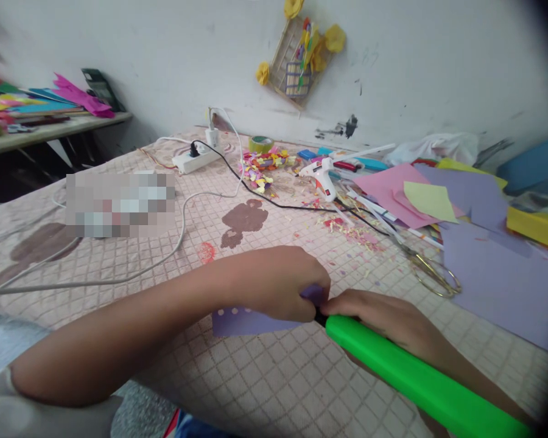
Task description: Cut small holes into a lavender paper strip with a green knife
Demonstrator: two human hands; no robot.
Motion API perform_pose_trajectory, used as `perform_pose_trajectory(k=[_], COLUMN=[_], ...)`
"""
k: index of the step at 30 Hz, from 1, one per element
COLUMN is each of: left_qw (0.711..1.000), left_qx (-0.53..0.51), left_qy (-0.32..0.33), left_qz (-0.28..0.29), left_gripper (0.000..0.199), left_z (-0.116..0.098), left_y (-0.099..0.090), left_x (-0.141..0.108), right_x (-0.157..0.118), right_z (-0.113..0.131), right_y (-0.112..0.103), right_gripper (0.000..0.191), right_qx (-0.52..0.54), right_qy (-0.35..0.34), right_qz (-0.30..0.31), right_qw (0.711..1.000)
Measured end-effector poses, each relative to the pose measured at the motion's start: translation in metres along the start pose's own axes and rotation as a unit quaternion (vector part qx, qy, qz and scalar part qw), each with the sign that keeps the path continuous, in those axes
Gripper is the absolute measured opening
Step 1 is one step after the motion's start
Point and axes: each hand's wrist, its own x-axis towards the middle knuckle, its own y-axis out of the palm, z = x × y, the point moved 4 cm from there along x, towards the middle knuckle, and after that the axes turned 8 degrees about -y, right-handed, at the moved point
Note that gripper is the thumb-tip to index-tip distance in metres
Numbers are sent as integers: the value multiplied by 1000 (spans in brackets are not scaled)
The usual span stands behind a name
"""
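1. Biggest thing is the table (278, 380), covered in a grid-patterned cloth, across most of the frame.
2. Large lavender paper sheet (493, 280), right side.
3. Long green-handled tool (420, 377), lower right, black tip pointing toward the center.
4. Left hand (274, 283), middle of the frame: fingers curled tight, pinching the purple strip right by that black tip.
5. Right hand (388, 313), just right of it, is wrapped around the tool's handle, though some fingers are hidden underneath.
6. Purple paper strip (256, 325), below center, pale round dots along its upper edge.
7. White glue gun (322, 176), upper right of center.
8. Gold-handled scissors (422, 263), right of center.
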Motion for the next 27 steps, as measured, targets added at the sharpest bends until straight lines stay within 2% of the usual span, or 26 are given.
perform_pose_trajectory(k=[8,14,22,27], left_qw=[999,999,996,997], left_qx=[-28,-36,-77,-76], left_qy=[-6,-5,23,24], left_qz=[22,29,43,1], left_gripper=[22,20,23,25], left_z=[1,5,10,14], left_y=[1,-1,-9,-17], left_x=[3,7,5,4], right_x=[-2,-3,-7,-13], right_z=[8,10,14,5], right_y=[1,2,-12,-22], right_gripper=[29,31,28,34], right_qx=[2,-5,-26,-61], right_qy=[-25,-49,-101,-72], right_qz=[-37,-40,-117,-199], right_qw=[999,998,988,976])
